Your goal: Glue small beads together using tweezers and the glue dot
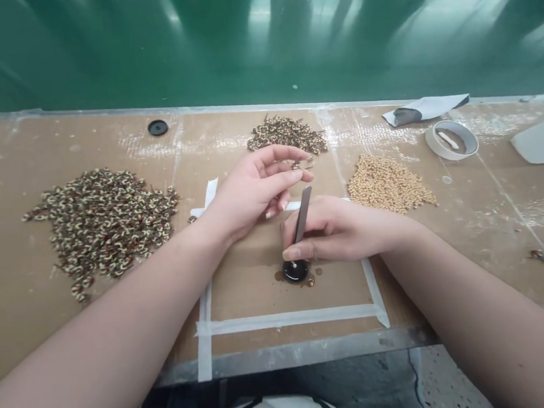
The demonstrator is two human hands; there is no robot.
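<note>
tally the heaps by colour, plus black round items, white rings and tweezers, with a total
Dark-and-cream heaps: 2 (left heap, rear heap)
Tan heap: 1
Black round items: 2 (dish, disc)
White ring: 1
Tweezers: 1
Total: 7

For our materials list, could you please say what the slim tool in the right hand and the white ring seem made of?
The slim tool looks like metal, given its smooth grey, faintly shiny shaft. The white ring could be paper or plastic; its pale, fairly matte wall leaves that open.
</note>
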